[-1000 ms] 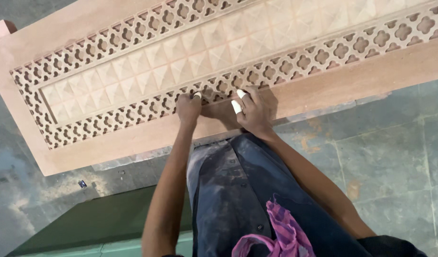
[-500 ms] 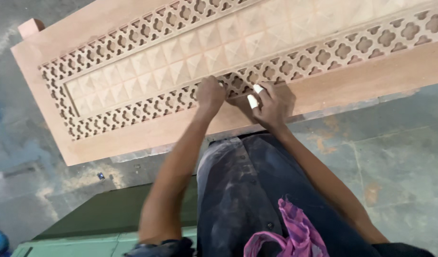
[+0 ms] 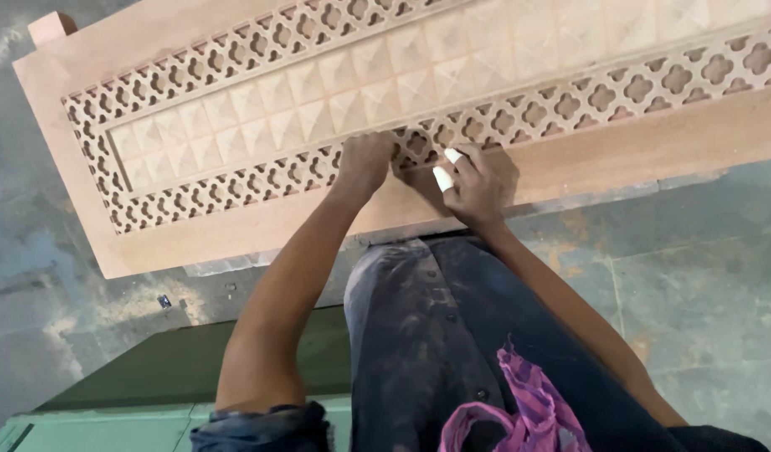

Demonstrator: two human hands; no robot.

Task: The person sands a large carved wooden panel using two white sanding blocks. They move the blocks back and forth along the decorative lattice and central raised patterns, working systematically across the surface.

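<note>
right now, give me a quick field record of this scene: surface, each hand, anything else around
workpiece: carved wooden panel, fretwork borders around a pyramid-tile centre
left hand: pressed on the lower fretwork strip
right hand: on the panel's lower edge, white wraps on two fingers
tool: hidden, cannot tell
lap: dark dusty trousers, purple cloth
floor: grey stone slabs
</note>
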